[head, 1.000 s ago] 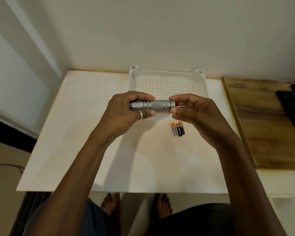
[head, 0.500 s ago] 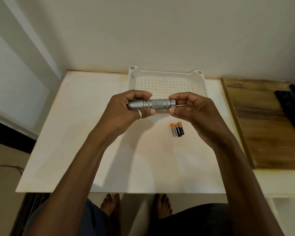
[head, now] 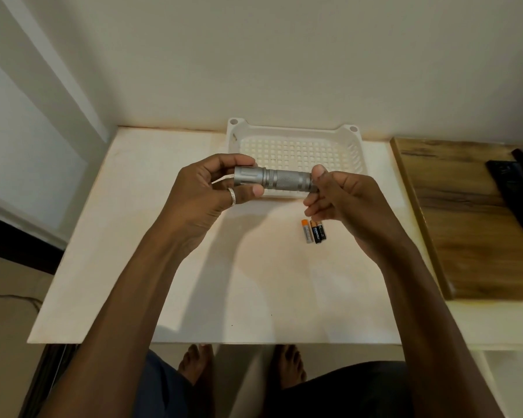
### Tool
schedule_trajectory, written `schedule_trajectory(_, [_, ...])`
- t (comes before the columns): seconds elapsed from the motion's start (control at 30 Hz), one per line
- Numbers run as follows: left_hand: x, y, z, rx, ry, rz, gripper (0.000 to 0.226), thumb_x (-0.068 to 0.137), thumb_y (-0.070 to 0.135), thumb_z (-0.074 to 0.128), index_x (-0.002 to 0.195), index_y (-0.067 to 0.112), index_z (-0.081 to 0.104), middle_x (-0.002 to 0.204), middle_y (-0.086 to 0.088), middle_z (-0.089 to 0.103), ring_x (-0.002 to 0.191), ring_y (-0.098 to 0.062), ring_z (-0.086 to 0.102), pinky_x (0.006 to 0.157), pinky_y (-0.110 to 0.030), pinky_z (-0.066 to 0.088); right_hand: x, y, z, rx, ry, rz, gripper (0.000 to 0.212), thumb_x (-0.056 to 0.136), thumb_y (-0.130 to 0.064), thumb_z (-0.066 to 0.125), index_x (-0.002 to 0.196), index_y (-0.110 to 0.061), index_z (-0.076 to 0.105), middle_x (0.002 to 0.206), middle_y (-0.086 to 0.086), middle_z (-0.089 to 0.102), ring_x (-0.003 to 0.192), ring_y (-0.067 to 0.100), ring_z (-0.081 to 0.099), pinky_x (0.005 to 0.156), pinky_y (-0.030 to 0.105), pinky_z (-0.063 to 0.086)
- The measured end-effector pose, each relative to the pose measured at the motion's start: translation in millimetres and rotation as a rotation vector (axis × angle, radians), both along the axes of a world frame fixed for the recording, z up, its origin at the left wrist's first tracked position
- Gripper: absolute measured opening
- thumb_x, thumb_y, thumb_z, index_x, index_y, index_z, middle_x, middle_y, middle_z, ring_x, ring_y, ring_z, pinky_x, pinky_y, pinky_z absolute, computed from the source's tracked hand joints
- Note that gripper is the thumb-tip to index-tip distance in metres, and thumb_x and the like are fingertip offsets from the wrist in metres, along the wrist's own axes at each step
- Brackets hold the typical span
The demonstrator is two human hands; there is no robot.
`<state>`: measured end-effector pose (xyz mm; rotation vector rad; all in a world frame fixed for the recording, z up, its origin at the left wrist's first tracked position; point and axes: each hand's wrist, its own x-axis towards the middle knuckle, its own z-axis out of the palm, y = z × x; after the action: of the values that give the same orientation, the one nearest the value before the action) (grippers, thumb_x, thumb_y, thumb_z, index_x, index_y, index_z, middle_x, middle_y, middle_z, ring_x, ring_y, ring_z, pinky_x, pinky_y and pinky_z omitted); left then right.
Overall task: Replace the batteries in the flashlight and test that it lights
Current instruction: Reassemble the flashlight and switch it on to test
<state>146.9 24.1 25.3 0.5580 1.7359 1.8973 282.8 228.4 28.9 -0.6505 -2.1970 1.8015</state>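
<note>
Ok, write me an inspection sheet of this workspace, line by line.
Surface: pale table, its back edge against the wall.
Job's things: silver flashlight held level in the air over the tray's near rim; three batteries lying side by side on the table, near the right grip.
Clutter: white perforated tray at the back of the table.
Grips: left grip holds the flashlight's head end; right grip pinches its tail end.
Cables: thin dark line on the floor at left, possibly a cable.
Surroundings: wooden board right of the table, with a dark object on it at the frame's edge; bare feet below the table.
</note>
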Motion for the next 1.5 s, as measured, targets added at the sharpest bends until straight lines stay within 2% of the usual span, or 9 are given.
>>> schedule_trajectory(0.17, [-2,-3,2,0.035,-0.002,-0.017,0.041,0.066,0.004,0.089,0.098,0.028,0.078,0.102,0.006,0.078,0.094,-0.012,0.074,0.083,-0.022,0.056,8,12,2,-0.075,0.131,0.081,0.033,0.087,-0.008,0.079,0.116,-0.022,0.073,0.112,0.004,0.078,0.104,0.021,0.076,0.092,0.032,0.061])
schedule_trajectory(0.4, [-5,-8,2,-0.003,0.06,-0.05,0.044,0.063,0.004,0.091,0.097,0.029,0.078,0.103,0.005,0.079,0.096,-0.011,0.075,0.083,-0.022,0.057,2,1,3,-0.013,0.048,0.026,0.016,0.101,-0.026,0.065,0.096,-0.013,0.074,0.079,0.004,0.078,0.071,0.014,0.075,0.067,0.026,0.059])
schedule_trajectory(0.6, [-6,-9,1,0.045,0.016,-0.024,0.042,0.062,0.004,0.089,0.094,0.029,0.079,0.103,0.005,0.078,0.096,-0.013,0.074,0.083,-0.022,0.056,4,4,3,-0.089,0.122,0.088,0.028,0.091,-0.006,0.074,0.117,-0.018,0.071,0.105,0.01,0.079,0.096,0.022,0.077,0.077,0.028,0.061])
schedule_trajectory(0.7, [-4,-8,1,0.057,0.011,-0.03,0.042,0.062,0.001,0.088,0.094,0.028,0.079,0.103,0.005,0.078,0.096,-0.014,0.073,0.083,-0.022,0.057,3,0,5,-0.052,0.091,0.083,0.013,0.098,-0.021,0.069,0.109,-0.015,0.073,0.093,0.004,0.08,0.085,0.015,0.075,0.076,0.026,0.06])
schedule_trajectory(0.87, [-3,-6,1,0.051,0.023,-0.035,0.042,0.063,0.003,0.088,0.094,0.029,0.079,0.104,0.004,0.078,0.098,-0.015,0.074,0.086,-0.025,0.056,-1,-9,5,0.008,-0.062,0.012,0.052,0.104,-0.052,0.05,0.092,-0.007,0.072,0.075,0.001,0.075,0.069,0.012,0.072,0.063,0.026,0.057])
schedule_trajectory(1.03, [-4,-7,1,0.049,0.022,-0.03,0.043,0.06,0.01,0.092,0.096,0.029,0.079,0.104,0.004,0.078,0.098,-0.016,0.074,0.086,-0.025,0.057,4,0,6,-0.048,0.084,0.092,0.022,0.098,-0.013,0.068,0.12,-0.012,0.069,0.101,0.003,0.08,0.093,0.017,0.077,0.077,0.025,0.06])
schedule_trajectory(1.13, [-3,-6,0,0.037,0.041,-0.028,0.042,0.062,0.008,0.091,0.097,0.029,0.079,0.103,0.004,0.078,0.098,-0.015,0.074,0.085,-0.025,0.057,3,0,4,0.007,0.052,0.08,0.013,0.1,-0.022,0.067,0.107,-0.012,0.072,0.089,0.004,0.079,0.08,0.013,0.075,0.073,0.025,0.058])
schedule_trajectory(1.3, [-1,-3,0,0.033,0.053,-0.043,0.043,0.063,0.005,0.09,0.097,0.029,0.079,0.104,0.003,0.08,0.099,-0.014,0.075,0.085,-0.023,0.057,-4,-11,4,0.07,-0.094,-0.061,0.059,0.101,-0.059,0.051,0.067,-0.015,0.07,0.056,0.001,0.066,0.051,0.01,0.062,0.049,0.018,0.047])
schedule_trajectory(1.5, [-2,-5,1,0.047,0.032,-0.024,0.043,0.058,0.014,0.092,0.094,0.031,0.079,0.102,0.007,0.079,0.098,-0.013,0.075,0.085,-0.024,0.057,6,2,8,-0.062,0.057,0.096,0.019,0.099,-0.027,0.066,0.117,-0.021,0.071,0.096,0.003,0.08,0.093,0.017,0.077,0.072,0.026,0.059])
